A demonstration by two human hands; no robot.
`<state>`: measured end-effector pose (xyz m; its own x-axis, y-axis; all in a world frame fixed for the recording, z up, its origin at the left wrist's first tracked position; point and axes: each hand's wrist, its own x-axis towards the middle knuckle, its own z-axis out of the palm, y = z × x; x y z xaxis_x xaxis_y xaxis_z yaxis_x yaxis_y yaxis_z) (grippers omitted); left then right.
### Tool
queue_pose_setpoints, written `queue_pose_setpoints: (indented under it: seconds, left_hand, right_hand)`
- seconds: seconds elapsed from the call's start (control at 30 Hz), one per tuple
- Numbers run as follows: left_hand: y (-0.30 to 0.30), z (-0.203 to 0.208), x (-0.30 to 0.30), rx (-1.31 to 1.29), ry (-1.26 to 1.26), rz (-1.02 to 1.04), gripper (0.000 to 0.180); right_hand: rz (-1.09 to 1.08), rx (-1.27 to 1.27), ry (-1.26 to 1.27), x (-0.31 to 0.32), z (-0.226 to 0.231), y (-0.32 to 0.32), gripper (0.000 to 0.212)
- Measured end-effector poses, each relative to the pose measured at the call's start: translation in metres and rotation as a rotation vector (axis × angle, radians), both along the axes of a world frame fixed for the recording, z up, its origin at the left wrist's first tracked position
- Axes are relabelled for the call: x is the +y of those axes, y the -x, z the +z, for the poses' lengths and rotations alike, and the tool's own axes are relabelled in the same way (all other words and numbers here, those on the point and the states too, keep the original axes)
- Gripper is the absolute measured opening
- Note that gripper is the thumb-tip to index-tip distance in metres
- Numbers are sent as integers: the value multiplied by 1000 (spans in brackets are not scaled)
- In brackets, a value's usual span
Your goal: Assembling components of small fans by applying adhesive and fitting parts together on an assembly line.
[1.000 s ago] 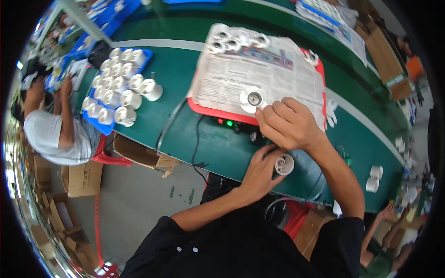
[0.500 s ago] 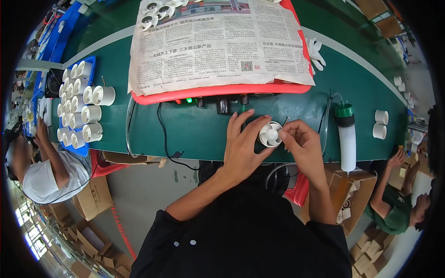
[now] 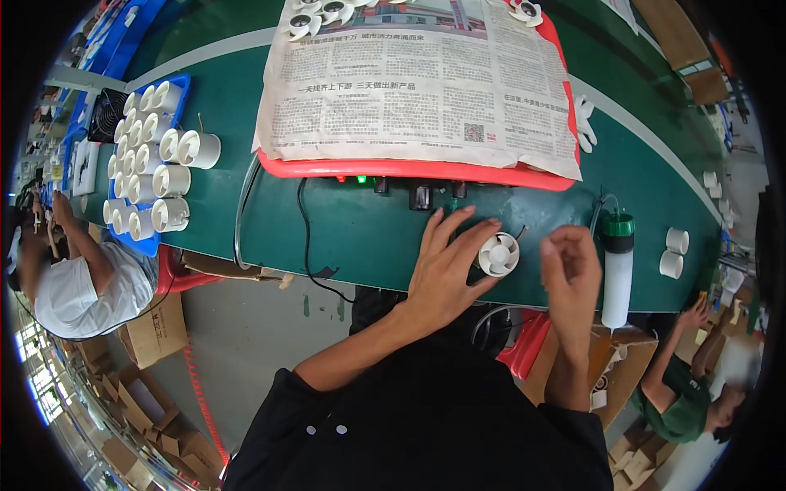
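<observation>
A small white fan [image 3: 499,255] with a bladed impeller inside a round housing stands on the green bench near its front edge. A short lead sticks out at its upper right. My left hand [image 3: 449,266] is closed around the fan's left side, thumb below and fingers above. To the right, apart from the fan, my right hand [image 3: 571,262] hovers with its fingers curled in; nothing shows in them. Just beyond that hand lies a white dispensing syringe [image 3: 617,282] with a green-and-black cap and a tube.
A red tray [image 3: 409,170] covered with newspaper [image 3: 385,114] bears loose white impellers [image 3: 334,11]. At left, a blue tray [image 3: 150,246] holds several white housings [image 3: 170,214]. Two white cylinders [image 3: 671,263] and a white glove [image 3: 584,124] lie at right. Co-workers sit on both sides.
My right hand has left the fan's impeller and moved right, toward the syringe. My left hand still holds the fan. The whole view has shifted slightly.
</observation>
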<state>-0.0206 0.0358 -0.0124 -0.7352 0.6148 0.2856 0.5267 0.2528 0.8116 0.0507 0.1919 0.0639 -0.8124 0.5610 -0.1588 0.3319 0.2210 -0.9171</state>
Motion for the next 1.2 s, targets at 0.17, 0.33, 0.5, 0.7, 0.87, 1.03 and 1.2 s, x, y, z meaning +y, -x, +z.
queue_pose_setpoints:
  seconds: [0.17, 0.33, 0.5, 0.7, 0.87, 1.03, 1.2]
  left_hand:
    - [0, -2, -1, 20, 8, -26, 70]
    - [-2, -2, -1, -8, 14, -7, 68]
    - [-3, -3, 3, -24, -9, -32, 69]
    - [0, -2, 0, 36, 41, -31, 74]
    - [-1, -7, 3, 17, -61, -11, 72]
    - [-4, -14, -6, 139, -68, 21, 42]
    - [-10, 18, -35, 34, -581, 124, 75]
  right_hand:
    - [269, -162, -142, -4, 7, 0, 13]
    - [231, -66, -277, -15, 5, 0, 11]
    - [299, -1, -369, -7, 6, -1, 13]
    - [403, 241, -481, -15, 40, 17, 33]
    - [279, 156, -275, -4, 15, 5, 36]
    - [-55, 153, -99, -4, -35, -15, 28]
    - [-253, 288, -120, -6, -88, -17, 13]
